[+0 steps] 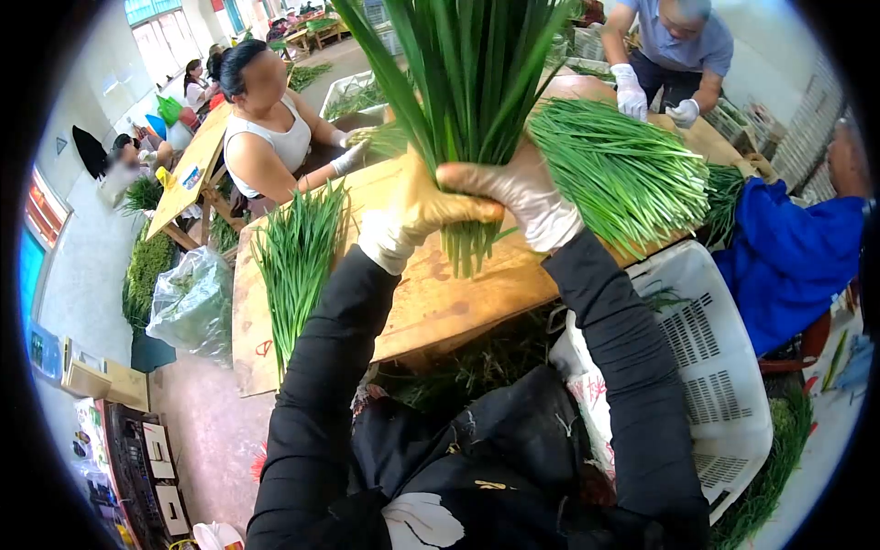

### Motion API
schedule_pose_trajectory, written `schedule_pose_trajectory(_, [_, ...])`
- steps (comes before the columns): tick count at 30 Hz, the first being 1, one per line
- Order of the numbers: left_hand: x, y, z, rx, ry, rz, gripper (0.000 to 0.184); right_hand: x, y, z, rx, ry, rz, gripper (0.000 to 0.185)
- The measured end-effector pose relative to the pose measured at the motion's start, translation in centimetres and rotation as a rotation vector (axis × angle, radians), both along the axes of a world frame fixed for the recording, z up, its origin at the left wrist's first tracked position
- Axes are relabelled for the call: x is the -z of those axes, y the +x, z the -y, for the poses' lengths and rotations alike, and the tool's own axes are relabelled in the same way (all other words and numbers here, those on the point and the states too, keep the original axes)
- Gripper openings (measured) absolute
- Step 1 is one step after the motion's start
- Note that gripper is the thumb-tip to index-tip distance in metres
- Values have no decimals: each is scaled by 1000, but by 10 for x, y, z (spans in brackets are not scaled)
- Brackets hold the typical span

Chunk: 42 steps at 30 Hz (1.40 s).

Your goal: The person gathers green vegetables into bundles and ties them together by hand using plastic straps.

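Observation:
An upright bunch of garlic chives (463,92) is held out in front of me, its leaves fanning upward and its cut ends pointing down over the table. My left hand (417,209), in a yellowed glove, wraps round the lower stems from the left. From the right, my right hand (518,191), in a whitish glove, closes on the same stems, with its thumb across the front. A smaller pile of chives (298,257) lies on the wooden table (431,307) to the left. On the right side of the table rests a large heap of chives (623,170).
A white plastic crate (724,367) stands by my right side. One co-worker in a white top (284,137) is across the table at left; others in grey (678,46) and blue (788,247) are at right. A clear plastic bag (192,302) sits left of the table.

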<state>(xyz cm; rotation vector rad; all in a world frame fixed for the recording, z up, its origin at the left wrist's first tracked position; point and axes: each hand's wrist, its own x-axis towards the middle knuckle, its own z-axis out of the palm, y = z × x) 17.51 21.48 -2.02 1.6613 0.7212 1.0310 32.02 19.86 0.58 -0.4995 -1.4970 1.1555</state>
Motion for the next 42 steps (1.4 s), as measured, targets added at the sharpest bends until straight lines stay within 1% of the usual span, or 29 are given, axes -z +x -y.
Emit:
schedule_pose_trajectory(2, [5, 0, 11, 52, -75, 31, 95, 30, -2, -7, -24, -64, -35, 78])
schedule_pose_trajectory(4, [21, -6, 3, 4, 138, -136, 66, 41, -1, -7, -30, -102, -24, 83])
schedule_pose_trajectory(8, [49, -9, -7, 64, 161, 7, 60, 49, -6, -8, -50, -77, -28, 93])
schedule_pose_trajectory(9, [45, -5, -6, 111, 57, -43, 66, 49, -14, -9, 17, 124, 5, 81])
schedule_pose_trajectory(11, [39, -7, 7, 137, -208, 132, 66, 40, -4, -9, 460, 605, 660, 82])
schedule_pose_trajectory(12, [45, -9, 7, 140, -209, 130, 66, 35, -6, -5, 463, 604, 660, 82])
schedule_pose_trajectory(14, [55, -11, -1, 75, -236, 307, 61, 29, -9, -2, 656, 593, 970, 93])
schedule_pose_trajectory(15, [52, -6, -4, 6, -184, 329, 60, 28, -6, -12, 530, 604, 979, 112])
schedule_pose_trajectory(16, [48, -3, -7, -75, -108, 323, 58, 32, -1, -13, 536, 603, 980, 112])
schedule_pose_trajectory(18, [41, -6, -15, -246, 105, 203, 57, 39, 21, -14, 187, 437, 433, 114])
schedule_pose_trajectory(19, [38, -10, -12, -210, 90, 216, 60, 52, 39, -17, 286, 465, 572, 120])
schedule_pose_trajectory(20, [39, -15, -14, -192, 114, 224, 65, 89, 51, -38, 348, 638, 576, 126])
schedule_pose_trajectory(21, [34, -16, -6, -173, 97, 314, 61, 110, 50, -30, 236, 504, 454, 129])
schedule_pose_trajectory(22, [30, -16, 5, -150, 78, 401, 56, 143, 50, -36, 207, 425, 529, 133])
schedule_pose_trajectory(23, [35, -16, 6, -147, 81, 398, 56, 163, 43, -29, 120, 263, 525, 127])
schedule_pose_trajectory(25, [50, -18, 3, -107, -34, 496, 36, 179, 13, -2, -94, -127, 385, 115])
schedule_pose_trajectory(26, [53, -12, 7, -220, -103, 502, 18, 176, -4, 10, -163, -289, 298, 109])
schedule_pose_trajectory(28, [43, -11, 23, -267, -72, 554, 14, 169, -30, 20, -199, -455, 183, 99])
schedule_pose_trajectory(29, [45, -15, 21, -273, -72, 552, 14, 167, -36, 21, -170, -445, 158, 94])
schedule_pose_trajectory(30, [41, -18, 19, -278, 0, 539, 21, 166, -42, 24, -55, -253, 117, 77])
schedule_pose_trajectory(31, [36, -20, 19, -282, 70, 523, 29, 164, -43, 21, -62, -257, 114, 77])
schedule_pose_trajectory(33, [31, -24, 21, -255, 96, 461, 26, 157, -41, 15, -163, -234, -62, 97])
schedule_pose_trajectory(34, [30, -27, 21, -224, 133, 405, 27, 162, -37, 15, -164, -238, -61, 97])
schedule_pose_trajectory(36, [56, -29, 19, -276, 89, 327, 28, 185, -29, 3, -90, -322, 156, 89])
schedule_pose_trajectory(37, [108, -43, -21, -344, 92, 103, 32, 214, -33, -13, 78, -64, 405, 84])
schedule_pose_trajectory(38, [87, -36, 3, -233, -27, 437, 31, 213, -33, -10, 76, -66, 406, 84])
schedule_pose_trajectory(39, [77, -32, 5, -296, -47, 424, 31, 209, -30, -6, -23, -250, 306, 79])
schedule_pose_trajectory(40, [67, -28, 7, -359, -74, 409, 30, 214, -34, -2, -27, -221, 193, 72])
schedule_pose_trajectory(42, [40, -15, 11, -257, -114, 460, 30, 205, -36, 17, -41, -195, 89, 64])
